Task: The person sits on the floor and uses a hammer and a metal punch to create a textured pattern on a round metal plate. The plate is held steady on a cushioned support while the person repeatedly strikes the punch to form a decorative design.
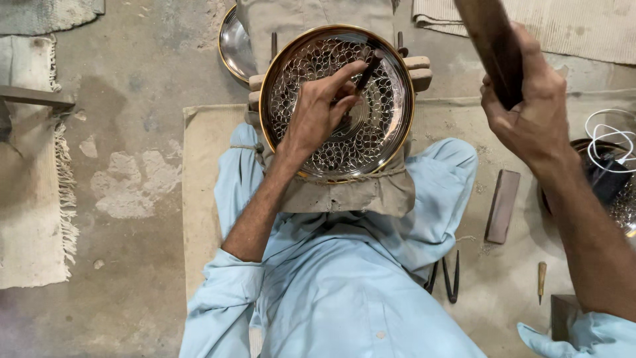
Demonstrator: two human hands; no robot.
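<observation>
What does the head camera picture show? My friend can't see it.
A person sitting on a mat holds a thin metal tool against a patterned round metal plate with the left hand, while the right hand lifts a dark wooden mallet.

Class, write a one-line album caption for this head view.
Left hand presses a thin dark punch onto an engraved round metal plate; right hand raises a dark wooden mallet.

Worn concrete floor [132, 179] (patchy, chipped) with 1 fringed rug [30, 219] and a beige mat [202, 192].

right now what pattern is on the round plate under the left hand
Engraved scale-like loops on silvery metal with a gold rim, on the plate; head view.
</observation>
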